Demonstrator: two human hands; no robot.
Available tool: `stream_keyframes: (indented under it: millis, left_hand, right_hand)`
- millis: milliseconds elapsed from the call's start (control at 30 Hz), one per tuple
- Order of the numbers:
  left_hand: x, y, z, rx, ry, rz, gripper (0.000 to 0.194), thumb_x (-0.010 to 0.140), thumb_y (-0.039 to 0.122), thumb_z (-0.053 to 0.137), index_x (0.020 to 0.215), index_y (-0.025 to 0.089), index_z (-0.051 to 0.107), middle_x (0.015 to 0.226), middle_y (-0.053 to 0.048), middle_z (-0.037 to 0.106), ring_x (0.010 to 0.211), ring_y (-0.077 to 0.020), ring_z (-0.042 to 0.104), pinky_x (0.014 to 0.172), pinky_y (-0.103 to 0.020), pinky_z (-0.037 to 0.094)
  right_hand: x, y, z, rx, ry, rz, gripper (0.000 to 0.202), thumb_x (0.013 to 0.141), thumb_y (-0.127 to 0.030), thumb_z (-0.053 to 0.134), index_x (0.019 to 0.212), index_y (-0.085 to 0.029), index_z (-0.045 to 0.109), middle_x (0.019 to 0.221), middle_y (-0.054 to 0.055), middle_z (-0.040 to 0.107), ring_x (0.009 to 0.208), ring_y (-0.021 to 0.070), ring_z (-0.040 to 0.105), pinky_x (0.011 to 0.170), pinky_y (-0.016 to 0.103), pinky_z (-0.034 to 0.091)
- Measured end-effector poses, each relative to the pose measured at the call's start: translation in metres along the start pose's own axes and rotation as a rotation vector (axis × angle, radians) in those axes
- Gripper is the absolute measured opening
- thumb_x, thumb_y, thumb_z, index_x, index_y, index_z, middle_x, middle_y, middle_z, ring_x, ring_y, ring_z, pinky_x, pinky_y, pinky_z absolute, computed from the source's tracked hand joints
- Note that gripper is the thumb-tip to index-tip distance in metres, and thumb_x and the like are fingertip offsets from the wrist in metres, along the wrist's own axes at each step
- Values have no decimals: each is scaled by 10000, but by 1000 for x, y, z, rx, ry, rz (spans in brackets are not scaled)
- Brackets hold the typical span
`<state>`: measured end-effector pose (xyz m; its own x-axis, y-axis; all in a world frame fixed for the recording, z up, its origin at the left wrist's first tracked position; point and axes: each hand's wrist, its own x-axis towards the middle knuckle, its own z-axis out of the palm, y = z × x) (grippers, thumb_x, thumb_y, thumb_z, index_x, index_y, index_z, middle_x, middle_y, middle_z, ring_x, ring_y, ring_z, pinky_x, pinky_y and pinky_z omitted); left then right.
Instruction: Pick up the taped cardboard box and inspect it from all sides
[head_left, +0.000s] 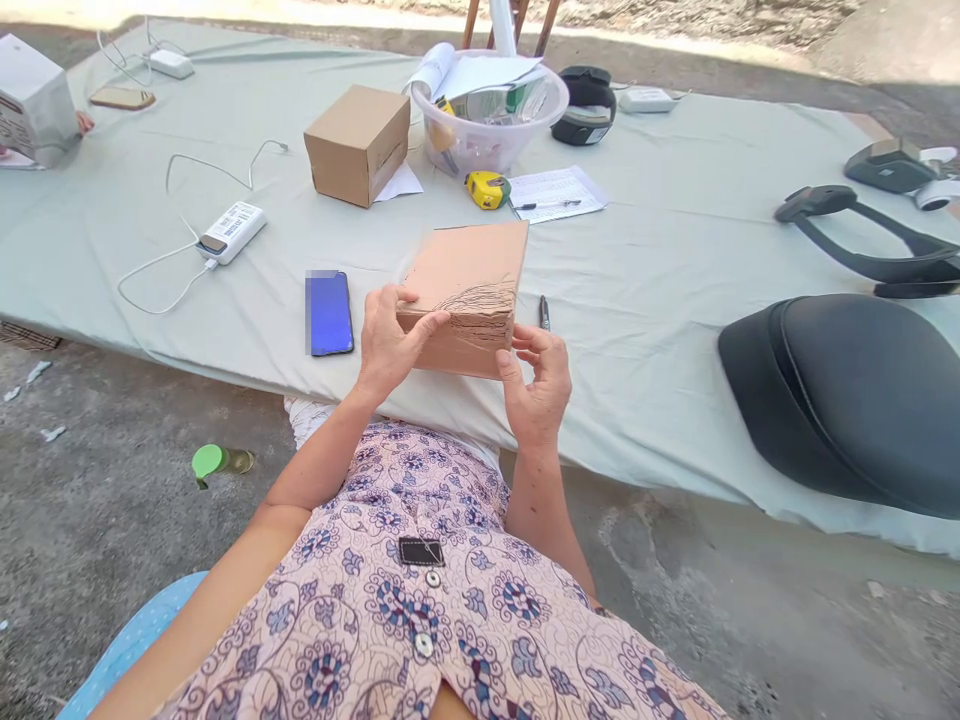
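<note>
Both my hands hold a small cardboard box (469,265) tilted above the near edge of the cloth-covered table. Dark scribbled lines run over its top and near side. My left hand (394,340) grips the box's left corner, thumb on the near top edge. At the right corner, my right hand (536,385) has its thumb on the near side and its fingers curled behind. A black marker (544,312) lies just beyond my right hand. To the left of my left hand is a phone (330,312).
A larger cardboard box (358,145), a filled plastic basin (491,125), a yellow tape measure (487,190) and a written sheet (559,195) stand farther back. A black seat-like object (847,400) is at right, a white power bank (231,232) at left. Another person's fingers (85,123) show far left.
</note>
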<state>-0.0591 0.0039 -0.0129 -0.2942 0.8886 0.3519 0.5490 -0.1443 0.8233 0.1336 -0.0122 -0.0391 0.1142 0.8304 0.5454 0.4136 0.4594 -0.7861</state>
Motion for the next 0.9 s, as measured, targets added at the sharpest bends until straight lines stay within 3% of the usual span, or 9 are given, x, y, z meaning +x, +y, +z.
stream_keyframes:
  millis: [100,167,300,367,433,567,667,800,900]
  left_hand:
    - [3,-7,1,-71,38,-76,380,826,570,697,974,251,552,1038,-41,591,1039,-196,574,922,-330,466]
    - [4,-10,3,-106,-6,-107,388,816,571,706,955,244,551,1010,-34,599,1004,-183,580,886,-313,474]
    - [1,-14,7,-139,-311,-113,434,882,637,568,780,215,566,874,-34,622,928,-185,600,822,-308,488]
    - [-1,-13,9,-109,-468,-103,512,916,665,464,712,209,576,845,-45,645,973,-216,613,851,-330,492]
    - [-3,-9,10,-88,-551,-135,553,927,686,397,746,206,604,872,-47,673,1008,-236,627,880,-345,496]
    - [-7,0,10,-247,-535,-153,534,934,661,390,1099,206,615,1195,-67,690,1155,-237,623,968,-341,491]
    - [-10,5,10,-377,-514,-95,596,891,621,528,1308,195,530,1388,-106,609,1278,-254,574,1043,-355,470]
    - [-11,9,7,-361,-466,-38,623,825,482,674,1351,188,516,1381,-116,619,1281,-283,575,1078,-402,458]
    - [-9,9,2,-385,-536,-20,606,813,410,664,1363,194,526,1359,-101,635,1253,-283,596,1050,-402,486]
  right_hand:
    - [0,6,1,-44,-25,48,337,907,-432,601,1207,-282,638,1230,69,633,1195,229,587,893,390,554]
    - [1,8,1,-22,16,52,335,920,-428,578,1209,-272,644,1242,81,622,1218,227,577,905,388,555]
    - [4,4,-4,3,168,-36,256,944,-417,547,1041,-224,685,1151,87,642,1156,226,617,968,422,523]
    - [5,1,-6,-14,177,-65,257,960,-414,526,910,-212,677,1062,74,656,1099,225,637,968,432,511]
    - [6,-2,-7,-47,163,-75,252,957,-403,541,845,-206,653,1001,66,654,1054,221,642,908,403,519]
    - [5,-4,-7,-100,126,-71,192,932,-375,582,862,-207,642,986,65,640,1028,217,626,807,353,509]
    - [2,-5,-7,-70,62,-86,159,922,-360,589,905,-216,654,1004,63,648,1006,214,618,817,365,516]
    - [-1,-2,-6,30,0,-47,186,894,-364,617,1026,-237,650,1041,58,645,1000,203,609,721,311,538]
    - [1,9,-10,68,40,-2,377,844,-400,673,1192,-274,601,1158,50,599,1008,190,611,761,315,549]
